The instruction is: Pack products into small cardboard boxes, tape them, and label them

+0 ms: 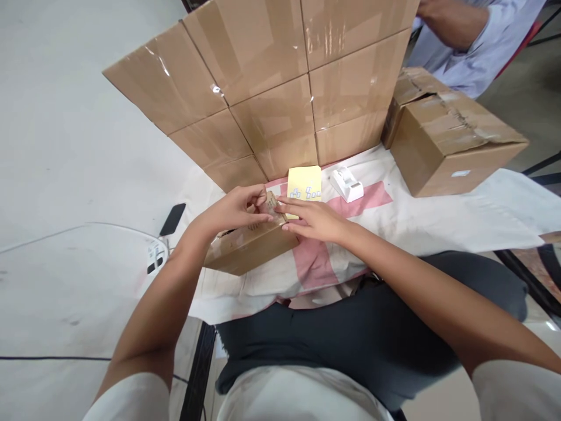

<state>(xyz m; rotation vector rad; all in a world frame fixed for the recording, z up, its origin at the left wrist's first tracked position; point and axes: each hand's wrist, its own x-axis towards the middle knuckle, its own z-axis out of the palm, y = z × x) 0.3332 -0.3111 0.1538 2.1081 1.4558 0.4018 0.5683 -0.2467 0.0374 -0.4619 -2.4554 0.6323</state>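
Note:
A cardboard box (258,254) lies on the cloth-covered table in front of me, with shiny clear tape on its top. My left hand (245,206) is over the box top, its fingers curled near the thumb; whatever they pinch is too small to make out. My right hand (312,220) rests on the right end of the box with its fingers stretched out, touching the tape. Just behind the box, a yellow paper pad (305,178) with blue drawn marks lies partly hidden by my right hand. A white tape dispenser (347,185) stands right of the pad.
Stacked cardboard boxes (276,99) form a wall at the back. More boxes (442,146) sit on the right, with a person (456,52) behind them. A black phone (173,219) and a power strip (156,255) with a white cable are at the left.

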